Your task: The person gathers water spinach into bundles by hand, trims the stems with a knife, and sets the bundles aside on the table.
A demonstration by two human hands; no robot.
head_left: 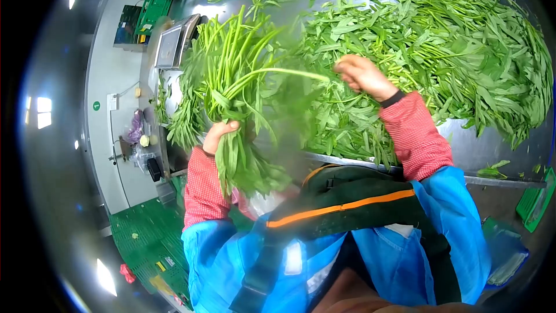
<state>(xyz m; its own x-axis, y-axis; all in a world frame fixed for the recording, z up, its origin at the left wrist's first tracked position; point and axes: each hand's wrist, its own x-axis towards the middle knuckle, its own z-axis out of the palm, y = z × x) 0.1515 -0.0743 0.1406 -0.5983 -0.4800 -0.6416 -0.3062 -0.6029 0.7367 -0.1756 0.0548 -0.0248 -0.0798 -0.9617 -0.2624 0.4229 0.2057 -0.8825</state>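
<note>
— Where's the bunch?
— My left hand [220,134] is clenched round the bunch of greens [231,64], stalks pointing away from me, leaves drooping below the fist.
— And the other?
— My right hand [362,75] pinches a single stem [289,71], which runs crosswise leftward into the bunch, above the loose pile [463,52] on the tabletop [492,150].

Slim pickings for reading here. On the grey wall [110,156] beyond the desk's left end sits a small round green sign [96,105] with a white mark in it, too small to make out. The scale screen [168,46] at the desk's left edge shows nothing legible. Yellow tags [161,266] down on the green floor grating [145,232]: lettering too tiny to tell.
</note>
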